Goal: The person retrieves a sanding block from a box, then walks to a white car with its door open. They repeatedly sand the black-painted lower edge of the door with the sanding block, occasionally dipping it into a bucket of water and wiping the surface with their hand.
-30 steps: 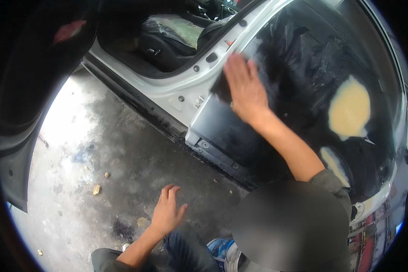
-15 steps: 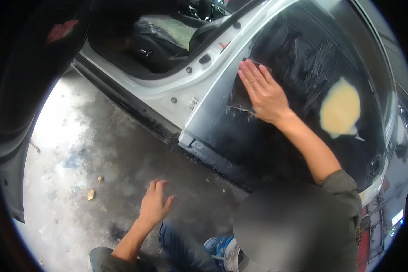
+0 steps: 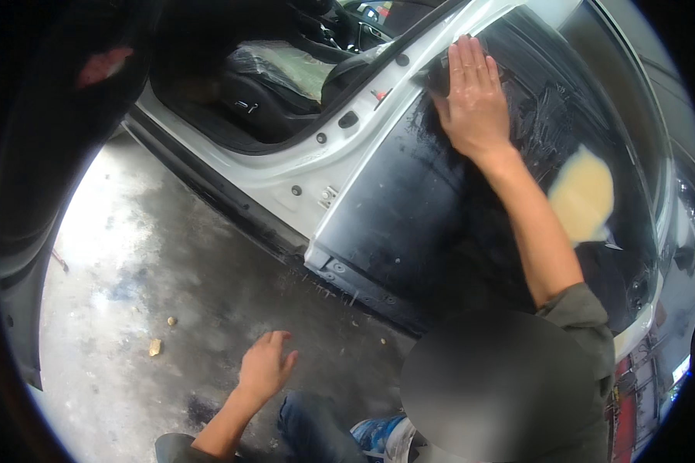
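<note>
My right hand (image 3: pixel 475 104) presses flat, fingers stretched upward, against the dark outer panel (image 3: pixel 409 208) of a white car. Beneath the palm and fingers is a thin dark sheet of sandpaper (image 3: pixel 439 77), mostly hidden by the hand. Pale streaks and dust mark the surface around it. To the right of my forearm, a cream-yellow patch of body filler (image 3: pixel 583 193) covers part of the panel. My left hand (image 3: pixel 264 364) hangs over the floor at the lower middle, holding nothing, its fingers slightly curled and thumb apart.
An open door frame (image 3: pixel 286 166) shows a dark seat (image 3: pixel 274 104) under clear plastic. A dark open door (image 3: pixel 69 154) stands at the left. Small yellowish lumps (image 3: pixel 155 347) lie on the stained concrete floor (image 3: pixel 116 270). My blue shoe (image 3: pixel 374 432) is at the bottom.
My right hand has slid up the panel, and slightly right, with the sandpaper under it. My left hand has sunk a little lower in the view.
</note>
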The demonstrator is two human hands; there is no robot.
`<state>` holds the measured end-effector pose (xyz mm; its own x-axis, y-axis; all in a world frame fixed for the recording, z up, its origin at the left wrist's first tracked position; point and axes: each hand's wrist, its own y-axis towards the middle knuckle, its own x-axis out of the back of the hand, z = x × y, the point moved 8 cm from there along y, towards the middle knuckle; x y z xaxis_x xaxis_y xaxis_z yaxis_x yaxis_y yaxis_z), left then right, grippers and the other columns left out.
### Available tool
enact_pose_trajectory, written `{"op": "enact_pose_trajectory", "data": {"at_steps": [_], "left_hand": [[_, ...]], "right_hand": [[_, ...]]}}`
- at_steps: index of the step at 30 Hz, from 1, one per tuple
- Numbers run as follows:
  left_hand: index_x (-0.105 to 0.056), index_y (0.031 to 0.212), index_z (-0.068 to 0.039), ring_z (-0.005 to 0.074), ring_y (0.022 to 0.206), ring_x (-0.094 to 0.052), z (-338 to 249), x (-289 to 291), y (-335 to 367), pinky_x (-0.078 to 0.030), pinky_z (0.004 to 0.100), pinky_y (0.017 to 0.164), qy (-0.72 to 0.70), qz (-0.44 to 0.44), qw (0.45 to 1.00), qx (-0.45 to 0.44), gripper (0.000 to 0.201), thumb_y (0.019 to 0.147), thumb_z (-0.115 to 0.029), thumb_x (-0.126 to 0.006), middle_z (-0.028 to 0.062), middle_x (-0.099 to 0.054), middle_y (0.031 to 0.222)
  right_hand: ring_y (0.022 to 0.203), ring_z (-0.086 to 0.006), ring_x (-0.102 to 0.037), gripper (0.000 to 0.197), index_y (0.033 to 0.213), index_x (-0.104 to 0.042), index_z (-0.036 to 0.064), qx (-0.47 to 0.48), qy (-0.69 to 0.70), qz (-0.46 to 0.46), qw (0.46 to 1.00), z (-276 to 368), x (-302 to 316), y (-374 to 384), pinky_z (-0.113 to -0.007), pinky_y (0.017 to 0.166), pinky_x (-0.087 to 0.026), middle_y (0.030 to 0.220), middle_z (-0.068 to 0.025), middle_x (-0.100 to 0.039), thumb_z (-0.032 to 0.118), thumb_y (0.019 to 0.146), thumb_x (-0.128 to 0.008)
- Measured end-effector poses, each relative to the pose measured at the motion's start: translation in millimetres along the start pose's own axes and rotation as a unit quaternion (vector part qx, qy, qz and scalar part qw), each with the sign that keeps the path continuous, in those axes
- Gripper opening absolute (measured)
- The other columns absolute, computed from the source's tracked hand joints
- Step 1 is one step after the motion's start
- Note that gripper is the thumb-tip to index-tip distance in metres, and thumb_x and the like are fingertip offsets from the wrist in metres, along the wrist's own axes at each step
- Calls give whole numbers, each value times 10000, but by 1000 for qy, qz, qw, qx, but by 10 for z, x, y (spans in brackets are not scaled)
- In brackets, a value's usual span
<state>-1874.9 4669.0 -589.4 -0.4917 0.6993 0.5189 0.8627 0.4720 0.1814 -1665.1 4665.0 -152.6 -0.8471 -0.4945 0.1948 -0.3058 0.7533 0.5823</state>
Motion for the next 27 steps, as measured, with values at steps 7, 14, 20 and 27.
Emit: {"op": "enact_pose_trajectory", "data": {"at_steps": [7, 14, 20, 27], "left_hand": [[-619, 1216, -73, 386, 940, -690, -11, 100, -105, -553, 477, 820, 67, 18, 997, -26, 347, 913, -211, -717, 180, -680, 1108], [-625, 1206, -83, 386, 937, -683, -79, -19, -161, -554, 480, 812, 76, 5, 995, -58, 341, 913, -231, -715, 168, -672, 1084], [-627, 1205, -81, 381, 949, -686, -52, 229, -293, -562, 470, 808, 111, 9, 993, -24, 343, 905, -218, -720, 155, -664, 1107], [-622, 1238, -81, 370, 963, -693, -206, 24, -183, -567, 465, 797, 116, 25, 991, -65, 383, 894, -206, -731, 142, -664, 1127]], "right_hand": [[1561, -312, -291, 720, 1543, -414, -40, 165, 81, 118, 976, 397, -15, -483, -448, 1274, -238, 1648, -182, -365, 210, 909, -646], [1545, -399, -296, 687, 1489, -445, -119, -34, -59, 55, 996, 535, -93, -287, -523, 1278, -193, 1605, -264, -395, 184, 889, -592], [1550, -355, -308, 658, 1512, -441, -71, 74, -84, 97, 989, 496, -25, -399, -479, 1269, -231, 1627, -236, -380, 202, 926, -564], [1546, -376, -295, 643, 1528, -427, -60, -28, -155, 74, 985, 389, -139, -100, -499, 1281, -188, 1625, -229, -380, 227, 958, -502]]}}
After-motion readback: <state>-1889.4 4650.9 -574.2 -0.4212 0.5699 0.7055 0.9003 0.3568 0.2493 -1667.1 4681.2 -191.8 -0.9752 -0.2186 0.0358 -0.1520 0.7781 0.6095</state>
